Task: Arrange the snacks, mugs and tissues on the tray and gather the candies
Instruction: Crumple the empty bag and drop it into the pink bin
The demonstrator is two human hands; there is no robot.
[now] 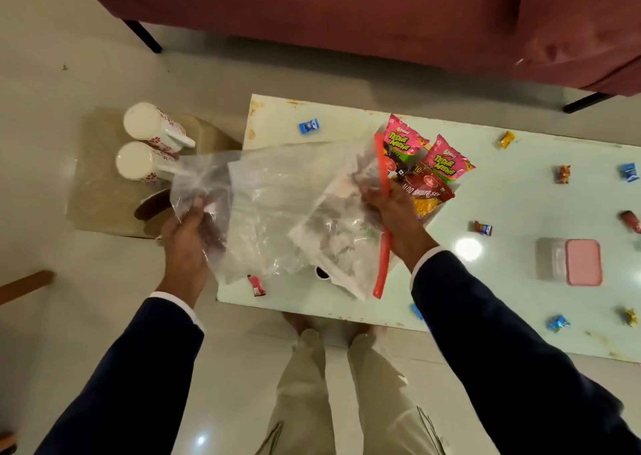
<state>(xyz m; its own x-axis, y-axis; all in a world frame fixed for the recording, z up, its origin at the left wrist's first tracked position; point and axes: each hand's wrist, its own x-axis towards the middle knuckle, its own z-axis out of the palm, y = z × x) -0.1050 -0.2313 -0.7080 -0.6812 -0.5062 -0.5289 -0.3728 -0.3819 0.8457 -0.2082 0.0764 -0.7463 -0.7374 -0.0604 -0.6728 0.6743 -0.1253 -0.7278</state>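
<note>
My left hand point(189, 243) grips the left end of a clear plastic bag point(274, 208) held over the white table point(503, 218). At the bag's right end, my right hand point(392, 208) pinches the edge with the red zip strip point(383, 246). Just beyond my right hand lie two pink snack packets point(404, 140) and a red one point(430, 191). Two white floral mugs point(152, 126) stand upside down on a low beige stool at the left. Several wrapped candies lie scattered on the table, such as a blue candy point(308, 126) and a red candy point(256, 285). What the bag holds is blurred.
A pink-lidded box point(582, 262) sits at the table's right. A maroon sofa point(347, 10) runs along the far side. The beige stool point(104, 184) also carries a brown item. My legs stand at the table's near edge.
</note>
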